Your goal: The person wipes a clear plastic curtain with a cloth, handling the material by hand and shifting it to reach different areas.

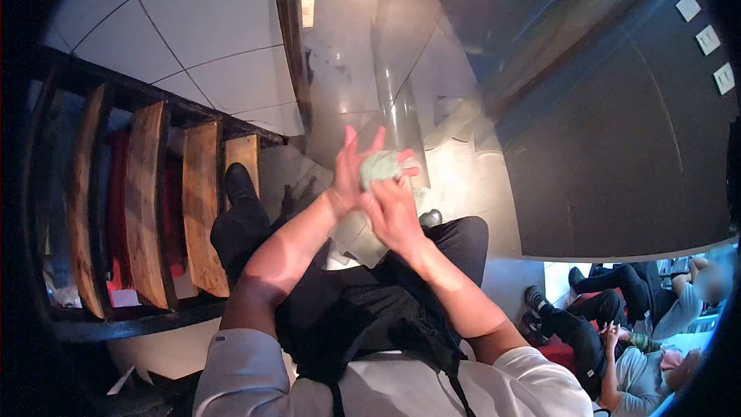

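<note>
Both my hands meet in front of me around a pale green cloth (380,165). My left hand (349,174) presses against its left side with fingers spread upward. My right hand (394,212) wraps over the cloth from below and the right. More of the pale cloth (356,235) hangs down under my wrists. I am seated, with dark trousers (386,293) and a black shoe (241,184) stretched out toward the tiled floor.
A dark wooden shelf with wooden slats (147,201) stands at the left. A dark curved counter or wall (617,147) fills the right. Other people (633,316) sit low at the bottom right. A shiny tiled floor (201,31) lies ahead.
</note>
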### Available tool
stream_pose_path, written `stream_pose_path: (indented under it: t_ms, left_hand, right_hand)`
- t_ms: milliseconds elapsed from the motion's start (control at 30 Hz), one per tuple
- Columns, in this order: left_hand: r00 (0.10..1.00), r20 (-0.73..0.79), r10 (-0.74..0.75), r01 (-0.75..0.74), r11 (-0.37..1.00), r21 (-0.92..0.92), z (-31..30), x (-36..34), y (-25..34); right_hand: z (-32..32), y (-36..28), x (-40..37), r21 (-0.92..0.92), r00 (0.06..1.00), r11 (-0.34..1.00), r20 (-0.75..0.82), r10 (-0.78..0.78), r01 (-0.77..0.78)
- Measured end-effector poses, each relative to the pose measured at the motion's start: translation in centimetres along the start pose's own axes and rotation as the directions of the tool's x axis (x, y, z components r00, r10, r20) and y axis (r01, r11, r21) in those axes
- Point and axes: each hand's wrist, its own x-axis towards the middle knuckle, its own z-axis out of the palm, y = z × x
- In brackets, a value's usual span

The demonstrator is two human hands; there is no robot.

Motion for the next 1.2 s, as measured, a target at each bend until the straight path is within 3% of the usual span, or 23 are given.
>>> stream_pose_path:
  t_ms: [133, 200, 233, 267, 367, 433, 467, 500, 533, 600, 633, 667, 700, 767, 800, 833, 900, 1000, 1033, 1100, 1133, 1167, 1200]
  left_hand:
    - [0.973, 0.23, 0.021, 0.012, 0.989, -0.144, 0.3, 0.3, -0.7]
    - [0.957, 0.291, 0.004, 0.092, 0.945, -0.315, 1.6, 0.3, -1.8]
    - [0.965, 0.257, -0.057, 0.098, 0.984, -0.151, 1.6, 0.2, -2.3]
    - [0.994, 0.084, -0.062, 0.062, 0.998, 0.008, 0.8, 0.3, -2.8]
    - [0.913, 0.396, -0.102, 0.172, 0.974, -0.147, -0.3, 1.0, -1.2]
    - [0.944, 0.329, -0.026, 0.078, 0.986, -0.147, 0.1, 0.8, -0.6]
    - [0.955, 0.295, 0.01, 0.036, 0.988, -0.15, 0.4, 0.5, -0.5]
    - [0.92, 0.39, 0.038, 0.016, 0.991, -0.133, 0.7, 0.2, -0.1]
    - [0.938, 0.344, 0.052, 0.029, 0.974, -0.226, 0.9, 0.2, -0.4]
    - [0.966, 0.252, 0.062, 0.047, 0.913, -0.405, 1.7, 0.5, -1.7]
    - [0.952, 0.303, 0.041, 0.089, 0.911, -0.403, 1.7, 0.6, -2.5]
    - [0.952, 0.304, -0.038, 0.245, 0.69, -0.681, 0.1, 0.6, -2.9]
    - [0.954, 0.298, 0.041, 0.092, 0.903, -0.419, 0.1, 0.9, -3.0]
    - [0.986, 0.156, -0.055, 0.042, 0.995, 0.088, 1.2, 0.9, -2.1]
    - [0.976, 0.217, -0.019, 0.017, 1.0, 0.012, 0.9, 0.9, -1.2]
    - [0.961, 0.275, 0.016, 0.002, 0.998, -0.068, 0.4, 0.7, -0.6]
    - [0.925, 0.37, 0.081, -0.018, 0.985, -0.171, 0.7, -0.1, 0.0]
    - [0.973, 0.213, 0.09, 0.05, 0.816, -0.575, 3.4, -0.4, -0.6]
    - [0.966, 0.256, 0.044, 0.124, 0.789, -0.602, 2.0, -0.3, -1.3]
    - [0.981, 0.183, 0.057, -0.011, 0.97, -0.241, 2.0, 0.2, -2.8]
    - [0.986, 0.147, 0.079, -0.075, 0.997, -0.035, 2.0, 0.4, -3.1]
    - [0.961, 0.275, 0.038, 0.014, 0.983, -0.184, 1.9, 0.3, -2.5]
    - [0.949, 0.314, 0.037, 0.024, 0.982, -0.188, 0.8, 0.9, -2.4]
  right_hand:
    - [-1.0, 1.4, 0.7, -0.438, 0.999, 0.899, -0.019, -0.042, 0.03]
    - [-2.0, 3.6, 3.1, -0.168, 0.984, 0.969, -0.023, 0.177, -0.179]
    - [-2.0, 3.8, 4.1, -0.021, 0.973, 0.974, -0.057, 0.225, -0.226]
    - [-1.2, 2.1, 4.2, -0.07, 0.99, 0.989, -0.064, 0.128, -0.132]
    - [1.4, -2.3, 1.9, -0.137, 0.99, 0.981, -0.02, -0.138, 0.134]
    - [1.4, -2.4, 0.4, -0.08, 0.966, 0.963, 0.034, -0.257, 0.259]
    - [0.6, -1.4, 0.2, -0.16, 0.978, 0.965, 0.065, -0.198, 0.206]
    - [-1.0, 0.2, 0.5, -0.244, 0.986, 0.957, 0.093, -0.137, 0.156]
    - [-2.1, 1.4, 1.3, -0.329, 0.99, 0.938, 0.117, -0.077, 0.112]
    - [-3.1, 2.8, 3.7, -0.25, 0.988, 0.956, -0.051, 0.148, -0.156]
    - [-2.9, 3.6, 4.7, -0.082, 0.968, 0.966, -0.085, 0.238, -0.245]
    - [-2.1, 2.8, 5.0, -0.101, 0.985, 0.982, -0.07, 0.155, -0.162]
    - [-0.5, 1.2, 5.0, -0.113, 0.996, 0.991, -0.049, 0.072, -0.077]
    - [0.7, -2.2, 3.5, -0.081, 0.998, 0.995, 0.032, -0.051, 0.054]
    - [0.8, -3.7, 2.7, -0.043, 0.992, 0.994, 0.08, -0.101, 0.104]
    - [1.2, -3.8, 1.6, -0.035, 0.989, 0.989, 0.003, -0.147, 0.147]
    - [-0.1, -1.1, 0.9, -0.094, 0.998, 0.994, 0.047, -0.048, 0.052]
    - [-2.3, 2.3, 2.4, -0.281, 0.998, 0.958, -0.01, 0.054, -0.055]
    - [-2.3, 4.0, 3.6, -0.243, 0.986, 0.958, -0.109, 0.127, -0.15]
    - [-2.3, 3.5, 4.6, -0.148, 0.983, 0.975, -0.109, 0.148, -0.164]
    - [-1.4, 2.9, 5.2, -0.094, 0.981, 0.981, -0.107, 0.159, -0.169]
    - [3.4, 0.5, 6.2, -0.452, 0.818, 0.713, -0.487, 0.305, -0.535]
    - [3.9, -1.3, 5.2, -0.453, 0.854, 0.754, -0.443, 0.274, -0.476]
